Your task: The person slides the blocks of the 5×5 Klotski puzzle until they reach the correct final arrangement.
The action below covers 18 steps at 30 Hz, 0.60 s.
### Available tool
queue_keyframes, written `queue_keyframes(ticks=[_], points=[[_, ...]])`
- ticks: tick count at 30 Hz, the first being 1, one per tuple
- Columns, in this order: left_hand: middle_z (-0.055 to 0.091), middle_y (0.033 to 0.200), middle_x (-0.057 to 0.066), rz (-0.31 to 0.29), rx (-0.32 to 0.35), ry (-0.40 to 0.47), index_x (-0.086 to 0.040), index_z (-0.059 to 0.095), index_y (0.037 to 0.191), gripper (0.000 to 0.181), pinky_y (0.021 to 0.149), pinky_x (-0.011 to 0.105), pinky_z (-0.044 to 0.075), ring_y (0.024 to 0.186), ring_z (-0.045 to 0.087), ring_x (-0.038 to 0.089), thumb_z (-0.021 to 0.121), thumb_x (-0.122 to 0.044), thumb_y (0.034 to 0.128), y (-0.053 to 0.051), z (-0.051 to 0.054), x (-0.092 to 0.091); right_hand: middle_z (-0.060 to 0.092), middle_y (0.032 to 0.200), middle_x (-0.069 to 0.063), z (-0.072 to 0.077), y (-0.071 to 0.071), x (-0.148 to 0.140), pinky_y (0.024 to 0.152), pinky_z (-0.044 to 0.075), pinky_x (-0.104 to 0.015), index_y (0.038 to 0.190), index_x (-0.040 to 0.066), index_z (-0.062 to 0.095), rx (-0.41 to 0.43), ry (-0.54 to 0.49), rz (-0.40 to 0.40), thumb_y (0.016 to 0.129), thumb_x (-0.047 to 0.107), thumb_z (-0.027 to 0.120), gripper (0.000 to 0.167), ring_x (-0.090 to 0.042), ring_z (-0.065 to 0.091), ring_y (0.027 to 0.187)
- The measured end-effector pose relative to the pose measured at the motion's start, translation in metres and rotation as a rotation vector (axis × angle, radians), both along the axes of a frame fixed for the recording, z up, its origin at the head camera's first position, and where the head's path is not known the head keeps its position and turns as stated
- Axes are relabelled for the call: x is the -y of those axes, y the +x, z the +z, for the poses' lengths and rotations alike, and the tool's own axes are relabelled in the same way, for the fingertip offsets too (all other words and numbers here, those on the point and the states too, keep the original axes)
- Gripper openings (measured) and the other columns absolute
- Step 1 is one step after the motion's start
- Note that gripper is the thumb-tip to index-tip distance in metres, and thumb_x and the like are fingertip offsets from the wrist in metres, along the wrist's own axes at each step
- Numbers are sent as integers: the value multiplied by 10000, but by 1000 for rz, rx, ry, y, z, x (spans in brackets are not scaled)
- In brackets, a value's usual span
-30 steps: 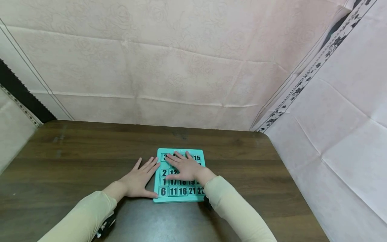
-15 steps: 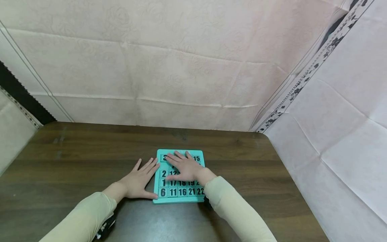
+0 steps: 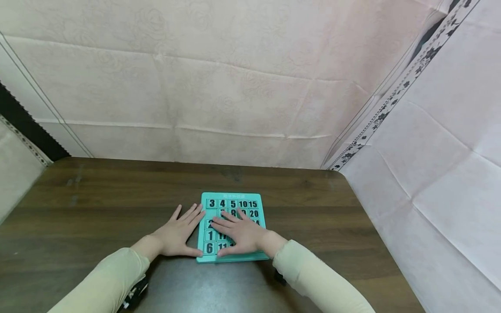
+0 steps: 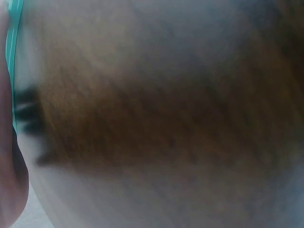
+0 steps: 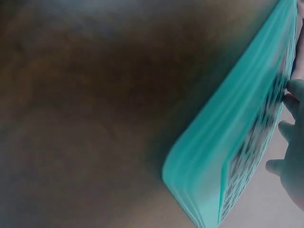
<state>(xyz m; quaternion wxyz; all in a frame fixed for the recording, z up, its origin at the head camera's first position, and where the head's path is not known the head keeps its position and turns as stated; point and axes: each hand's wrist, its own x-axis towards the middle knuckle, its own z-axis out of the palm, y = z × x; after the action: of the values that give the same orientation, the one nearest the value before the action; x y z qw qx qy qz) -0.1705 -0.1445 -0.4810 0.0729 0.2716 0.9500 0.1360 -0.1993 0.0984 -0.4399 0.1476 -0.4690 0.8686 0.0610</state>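
A turquoise number slide puzzle (image 3: 253, 256) with black numerals on square tiles lies flat on the table. My right hand (image 3: 242, 234) is spread over its middle and lower tiles, hiding several numerals; the fingers look straight. In the right wrist view the edge of the puzzle (image 5: 223, 114) runs beside the fingers of that hand (image 5: 292, 147). My left hand (image 3: 178, 234) lies with spread fingers along the puzzle's left edge, thumb and fingertips against the frame. Only a slice of the left hand (image 4: 10, 180) shows in the left wrist view.
The brown wood-grain table (image 3: 117, 195) extends around the puzzle on all sides. A pale patterned cloth (image 3: 235, 87) hangs behind the far edge, and a white cloth (image 3: 450, 174) hangs at the right. Dark straps show under both sleeves.
My right hand has slid down over the puzzle toward me, uncovering the top row of numbers. The left hand stays at the left edge.
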Motion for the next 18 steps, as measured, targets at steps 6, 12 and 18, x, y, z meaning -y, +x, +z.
queue_keyframes(ticks=[6, 12, 18], points=[[87, 1584, 107, 0, -7, -5, -74, 182, 1501, 1129, 1125, 608, 31, 1457, 100, 315, 441, -835, 708, 0, -1, 1, 63, 1579, 126, -2, 1, 0, 1171, 62, -516, 1513, 287, 73, -10, 8, 21, 882, 692, 340, 795, -143, 34, 1468], [83, 1585, 105, 2, -7, -12, -80, 176, 1503, 1134, 1126, 607, 34, 1457, 99, 312, 432, -843, 704, -1, -3, 1, 60, 1580, 122, -3, -1, 0, 1172, 53, -516, 1514, 273, 78, 9, -5, 12, 884, 680, 359, 801, -146, 30, 1469], [81, 1585, 105, 0, 1, -11, -82, 175, 1504, 1128, 1126, 606, 32, 1458, 97, 312, 440, -836, 708, 0, -1, 1, 72, 1578, 128, -4, -5, 1, 1172, 63, -513, 1514, 277, 91, 0, -9, -14, 883, 689, 348, 796, -142, 41, 1469]])
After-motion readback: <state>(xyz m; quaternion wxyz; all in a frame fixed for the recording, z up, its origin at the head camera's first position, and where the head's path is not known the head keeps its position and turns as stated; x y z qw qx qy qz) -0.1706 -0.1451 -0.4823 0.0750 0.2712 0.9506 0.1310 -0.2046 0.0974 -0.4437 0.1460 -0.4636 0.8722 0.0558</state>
